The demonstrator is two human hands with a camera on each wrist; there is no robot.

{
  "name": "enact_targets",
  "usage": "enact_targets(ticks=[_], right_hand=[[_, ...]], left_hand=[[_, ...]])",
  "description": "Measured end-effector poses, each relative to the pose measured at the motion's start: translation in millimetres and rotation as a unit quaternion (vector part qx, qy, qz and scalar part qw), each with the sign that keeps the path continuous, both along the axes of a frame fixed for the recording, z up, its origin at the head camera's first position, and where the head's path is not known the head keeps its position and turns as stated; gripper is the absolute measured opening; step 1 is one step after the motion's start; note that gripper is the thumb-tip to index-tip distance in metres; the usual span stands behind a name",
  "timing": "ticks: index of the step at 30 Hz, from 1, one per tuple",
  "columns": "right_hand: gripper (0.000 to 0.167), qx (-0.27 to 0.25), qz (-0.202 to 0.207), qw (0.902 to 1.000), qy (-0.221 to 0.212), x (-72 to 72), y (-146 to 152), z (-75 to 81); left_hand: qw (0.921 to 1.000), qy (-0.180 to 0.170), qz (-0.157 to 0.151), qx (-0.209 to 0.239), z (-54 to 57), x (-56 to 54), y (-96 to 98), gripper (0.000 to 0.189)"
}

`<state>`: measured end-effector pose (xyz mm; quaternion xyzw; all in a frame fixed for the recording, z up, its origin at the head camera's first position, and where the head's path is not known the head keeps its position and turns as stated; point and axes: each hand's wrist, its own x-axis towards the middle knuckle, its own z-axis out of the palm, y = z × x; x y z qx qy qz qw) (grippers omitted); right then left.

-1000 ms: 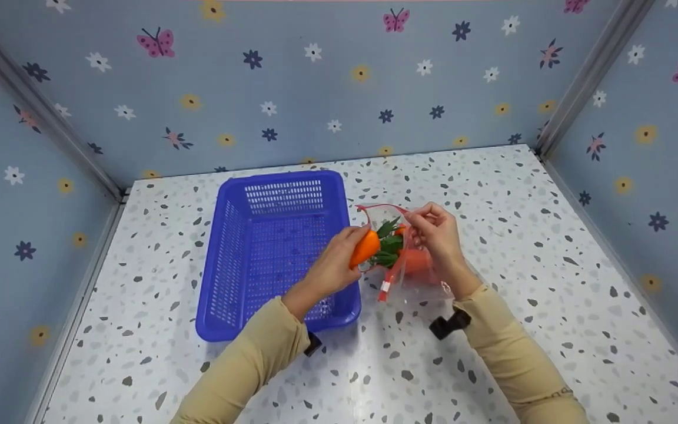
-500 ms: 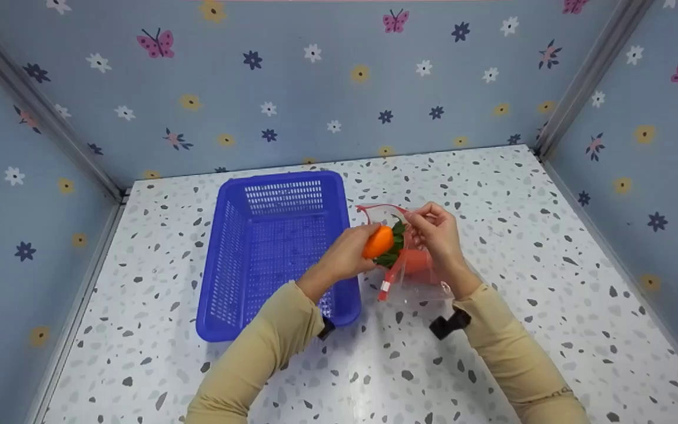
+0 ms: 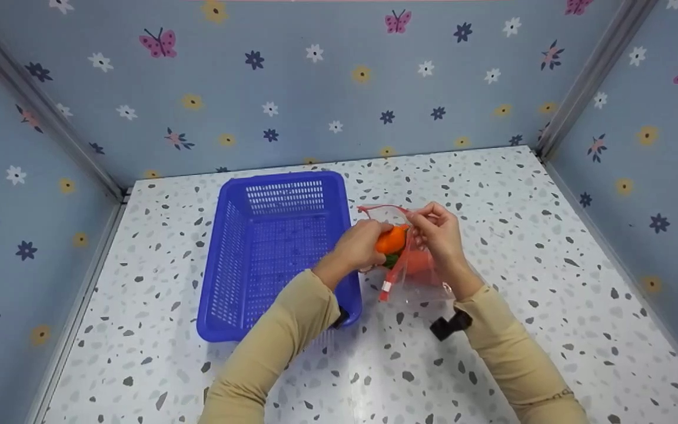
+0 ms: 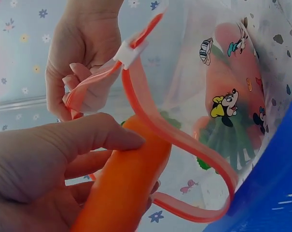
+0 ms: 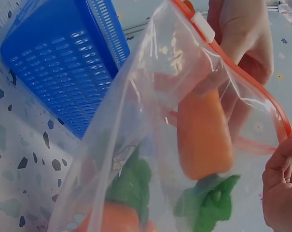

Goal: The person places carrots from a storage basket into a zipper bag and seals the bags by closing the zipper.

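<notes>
In the head view my left hand (image 3: 358,242) grips an orange carrot (image 3: 392,240) at the mouth of a clear zip bag (image 3: 424,290) with a red edge and white slider. Through the plastic, the right wrist view shows the carrot (image 5: 204,140) inside the bag, its green leaves (image 5: 215,203) pointing down. My right hand (image 3: 440,235) pinches the bag's red edge and holds the mouth apart. Cartoon figures are printed on the bag in the left wrist view. Other orange-red pieces (image 5: 114,220) with green leaves lie lower in the bag; their exact kind is blurred by the plastic.
A blue perforated plastic basket (image 3: 212,282) stands left of the bag, close beside it; nothing shows inside. The speckled white table (image 3: 527,247) meets flower-patterned panels (image 3: 315,88) at the back and both sides. A black wrist mount (image 3: 451,324) hangs under my right sleeve.
My left hand has moved right with the carrot, from the bag's mouth to inside it, and the leaves have gone in first. My right hand has stayed on the edge.
</notes>
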<state>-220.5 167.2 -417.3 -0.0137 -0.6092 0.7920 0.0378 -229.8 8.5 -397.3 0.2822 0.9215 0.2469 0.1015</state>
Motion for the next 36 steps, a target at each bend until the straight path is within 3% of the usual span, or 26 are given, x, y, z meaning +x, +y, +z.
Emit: enact_targets(ticks=[6, 12, 19, 26, 28, 29, 32, 35, 36], right_hand=[[0.011, 0.008, -0.004, 1.0, -0.003, 0.3, 1.9, 0.6], [0.011, 0.012, -0.004, 0.9999, -0.003, 1.1, 2.7, 1.8], [0.009, 0.003, -0.008, 0.9999, 0.009, 0.4, 3.4, 2.4], [0.013, 0.01, -0.02, 0.9995, 0.022, 0.4, 5.1, 2.7], [0.014, 0.01, -0.022, 0.9994, 0.026, 0.9, 5.5, 3.0], [0.014, -0.01, -0.01, 0.9993, 0.036, -5.3, 9.0, -6.1], [0.015, -0.011, -0.005, 0.9991, 0.041, -4.8, 9.8, -5.2], [0.012, -0.002, -0.006, 0.9995, 0.032, -6.0, 10.8, -3.7], [0.012, 0.022, -0.016, 0.9994, 0.021, -0.1, 8.0, 6.3]], left_hand=[[0.9992, -0.006, 0.034, -0.018, -0.8, -5.1, 10.6, 0.044], [0.9976, 0.038, 0.053, -0.02, -6.0, -4.5, 19.3, 0.032], [0.9953, 0.078, 0.051, 0.028, -10.7, -1.7, 25.4, 0.03], [0.9925, 0.071, 0.06, 0.08, -8.3, 0.0, 19.6, 0.023], [0.9909, 0.078, 0.061, 0.092, -8.1, 0.9, 16.4, 0.022], [0.9899, 0.084, 0.061, 0.096, -7.9, 1.5, 14.4, 0.021], [0.9867, 0.11, 0.062, 0.102, -7.9, 2.1, 7.5, 0.019], [0.9836, 0.127, 0.067, 0.109, -8.5, 2.1, -0.4, 0.018], [0.9825, 0.131, 0.069, 0.112, -8.8, 1.9, -3.0, 0.018]])
